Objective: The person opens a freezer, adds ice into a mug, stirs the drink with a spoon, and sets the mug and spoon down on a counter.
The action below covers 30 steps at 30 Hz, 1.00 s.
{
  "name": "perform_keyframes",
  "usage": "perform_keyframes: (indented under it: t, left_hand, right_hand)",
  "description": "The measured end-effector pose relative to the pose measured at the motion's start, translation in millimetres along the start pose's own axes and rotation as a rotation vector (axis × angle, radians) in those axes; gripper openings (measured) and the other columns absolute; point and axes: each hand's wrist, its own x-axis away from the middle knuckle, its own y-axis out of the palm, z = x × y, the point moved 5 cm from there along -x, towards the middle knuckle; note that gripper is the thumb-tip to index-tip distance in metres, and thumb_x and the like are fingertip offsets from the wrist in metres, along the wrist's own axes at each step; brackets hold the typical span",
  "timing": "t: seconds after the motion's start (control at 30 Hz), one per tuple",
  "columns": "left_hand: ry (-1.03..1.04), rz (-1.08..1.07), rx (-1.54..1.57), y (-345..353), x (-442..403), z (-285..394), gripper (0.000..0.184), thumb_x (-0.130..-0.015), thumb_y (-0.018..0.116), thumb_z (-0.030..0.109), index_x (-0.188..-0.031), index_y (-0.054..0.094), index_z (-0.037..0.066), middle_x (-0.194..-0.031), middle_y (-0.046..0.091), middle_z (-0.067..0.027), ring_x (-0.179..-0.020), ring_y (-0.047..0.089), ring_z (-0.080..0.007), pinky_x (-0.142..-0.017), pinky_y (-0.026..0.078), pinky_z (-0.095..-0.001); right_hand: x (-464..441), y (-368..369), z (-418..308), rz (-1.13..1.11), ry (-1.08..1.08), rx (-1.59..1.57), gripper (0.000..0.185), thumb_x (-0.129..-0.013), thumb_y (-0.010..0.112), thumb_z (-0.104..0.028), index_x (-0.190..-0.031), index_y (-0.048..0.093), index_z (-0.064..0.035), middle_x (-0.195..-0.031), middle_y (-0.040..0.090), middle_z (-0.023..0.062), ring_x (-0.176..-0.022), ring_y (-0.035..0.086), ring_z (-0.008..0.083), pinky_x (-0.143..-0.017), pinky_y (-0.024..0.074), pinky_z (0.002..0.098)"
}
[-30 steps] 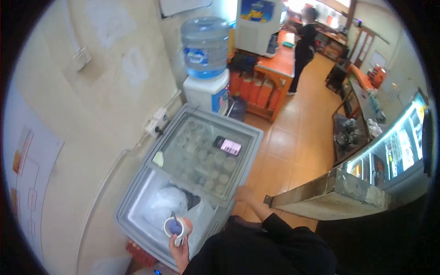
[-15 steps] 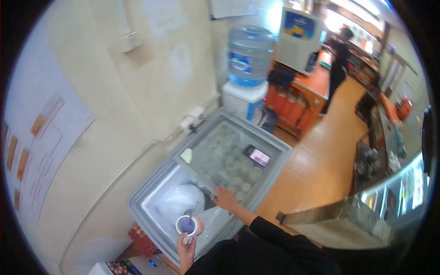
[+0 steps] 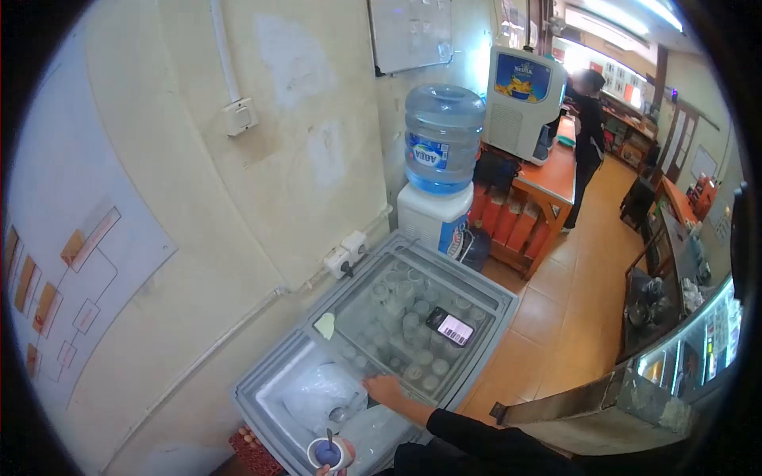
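Note:
My left hand [image 3: 324, 470] shows only by its fingers at the bottom edge, closed on a white mug [image 3: 348, 452]. The mug has purple contents [image 3: 326, 454] and a spoon [image 3: 330, 435] standing in it. It is above the near left part of a chest freezer [image 3: 251, 393]. My right hand [image 3: 383, 389] reaches across, its fingers closed on the near edge of the freezer's sliding glass lid [image 3: 367, 311]. In the uncovered part lies a clear plastic bag [image 3: 313, 397] with a round metal item [image 3: 340, 414] beside it.
A phone [image 3: 451, 327] and a pale green piece [image 3: 325, 324] lie on the glass, with several round containers [image 3: 413, 371] beneath. Behind stands a water dispenser [image 3: 432, 210]. At left is a red egg tray [image 3: 252, 451]. A person [image 3: 587, 127] stands by the orange counter [image 3: 548, 178].
The view has tilted upward, so the freezer, mug and hands sit lower in the picture. My left hand is now mostly cut off. Both hands keep their hold.

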Motion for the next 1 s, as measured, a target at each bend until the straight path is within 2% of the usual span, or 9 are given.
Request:
perform_keyframes:
  t: [0.13, 0.2, 0.33, 0.47, 0.53, 0.73, 1.0]
  left_hand:
    - [0.055, 0.017, -0.072, 37.4, -3.4, 12.5, 0.045, -0.079, 0.069, 0.019, -0.116, 0.05, 0.004, -0.11, 0.053, -0.0151, -0.098, 0.057, -0.0289, -0.084, 0.051, -0.0407]
    - [0.071, 0.009, -0.102, 50.7, -9.2, 19.3, 0.044, -0.078, 0.069, 0.019, -0.116, 0.05, 0.004, -0.11, 0.053, -0.0151, -0.099, 0.057, -0.0289, -0.084, 0.051, -0.0407]
    - [0.076, 0.011, -0.117, 74.7, -22.0, 24.7, 0.044, -0.078, 0.068, 0.018, -0.115, 0.051, 0.004, -0.11, 0.054, -0.0151, -0.099, 0.057, -0.029, -0.084, 0.051, -0.0405]
    - [0.075, 0.019, -0.14, 88.6, -32.8, 27.0, 0.043, -0.078, 0.068, 0.017, -0.115, 0.051, 0.003, -0.109, 0.054, -0.0151, -0.099, 0.057, -0.0291, -0.084, 0.051, -0.0404]
    - [0.069, 0.02, -0.149, 96.2, -37.5, 26.3, 0.042, -0.078, 0.068, 0.017, -0.114, 0.051, 0.003, -0.109, 0.054, -0.0151, -0.099, 0.057, -0.0292, -0.084, 0.051, -0.0403]
    - [0.081, 0.031, -0.163, 107.5, -42.5, 29.1, 0.041, -0.078, 0.067, 0.016, -0.113, 0.051, 0.003, -0.109, 0.054, -0.0151, -0.099, 0.057, -0.0293, -0.084, 0.052, -0.0401]
    - [0.088, 0.037, -0.182, 119.5, -42.4, 28.2, 0.039, -0.078, 0.066, 0.015, -0.112, 0.052, 0.003, -0.108, 0.055, -0.0152, -0.099, 0.057, -0.0295, -0.084, 0.052, -0.0398]
  right_hand:
    - [14.5, 29.3, -26.8, -0.008, -0.064, -0.007, 0.025, -0.087, 0.047, -0.025, -0.079, 0.062, -0.0067, -0.066, 0.064, 0.0126, -0.056, 0.063, 0.0296, -0.05, 0.0509, 0.0419]
    - [18.0, 30.8, -47.9, -0.039, -0.179, -0.082, 0.02, -0.086, 0.047, -0.021, -0.082, 0.061, -0.0078, -0.064, 0.063, 0.0112, -0.054, 0.063, 0.0288, -0.047, 0.0501, 0.0413]
    - [23.0, 47.5, -60.3, 0.054, -0.273, -0.045, 0.024, -0.088, 0.049, -0.026, -0.08, 0.059, -0.0065, -0.058, 0.059, 0.0077, -0.048, 0.06, 0.0259, -0.041, 0.0481, 0.04]
    - [24.1, 48.1, -58.2, 0.07, -0.325, -0.026, 0.025, -0.089, 0.048, -0.028, -0.081, 0.059, -0.0066, -0.056, 0.058, 0.0068, -0.047, 0.06, 0.0247, -0.041, 0.0475, 0.0384]
    - [23.8, 45.9, -57.4, 0.161, -0.381, 0.017, 0.024, -0.088, 0.051, -0.029, -0.08, 0.059, -0.0072, -0.055, 0.057, 0.0055, -0.045, 0.058, 0.0229, -0.04, 0.0458, 0.0348]
    - [22.2, 35.7, -37.6, 0.207, -0.405, 0.009, 0.018, -0.086, 0.056, -0.028, -0.081, 0.06, -0.0109, -0.057, 0.057, 0.003, -0.044, 0.056, 0.0199, -0.04, 0.0436, 0.0329]
    - [10.1, 19.9, -6.9, 0.211, -0.356, -0.014, 0.017, -0.085, 0.056, -0.029, -0.082, 0.062, -0.0127, -0.06, 0.058, 0.0019, -0.046, 0.057, 0.02, -0.04, 0.0436, 0.033]
